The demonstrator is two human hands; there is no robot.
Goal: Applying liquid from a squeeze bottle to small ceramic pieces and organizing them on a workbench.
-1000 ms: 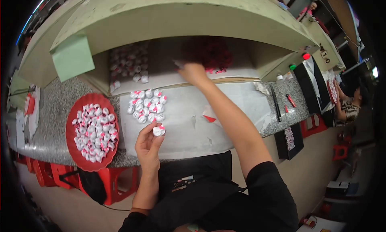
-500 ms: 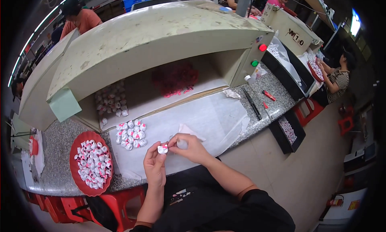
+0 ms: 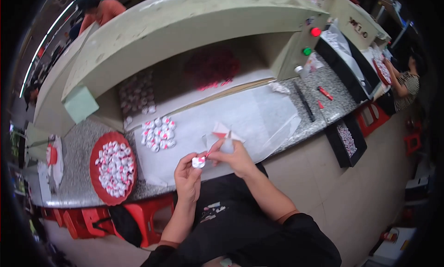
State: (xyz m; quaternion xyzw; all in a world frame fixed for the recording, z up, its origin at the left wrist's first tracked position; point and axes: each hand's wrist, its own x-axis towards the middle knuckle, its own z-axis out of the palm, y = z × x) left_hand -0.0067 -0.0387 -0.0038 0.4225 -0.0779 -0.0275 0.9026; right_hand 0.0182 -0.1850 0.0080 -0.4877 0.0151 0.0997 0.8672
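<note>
My left hand (image 3: 186, 179) is closed, pinching a small rounded white piece (image 3: 198, 162) with pink marks between thumb and fingertips. Right beside it, my right hand (image 3: 238, 159) is closed around a small translucent whitish thing (image 3: 227, 146), perhaps a little bottle. A thin pink bit (image 3: 207, 154) shows between its fingertips and the white piece; which thing it belongs to I cannot tell. Beyond my hands lies a crumpled white tissue (image 3: 235, 135) with pink on it. A cluster of similar white-and-pink pieces (image 3: 158, 134) sits on the white sheet (image 3: 194, 128) to the left.
A red basin (image 3: 96, 184) full of such pieces stands at left. Behind the sheet is a cream box-like machine (image 3: 194, 24), its opening holding white pieces (image 3: 138, 93) and pink ones (image 3: 212, 70). A black stick (image 3: 304, 101), red marker (image 3: 325, 92) and black trays (image 3: 344, 147) lie right.
The whole view has shifted, so the bench appears higher and farther right. My right fingertips have moved a little at the white piece, and a pink bit now shows there.
</note>
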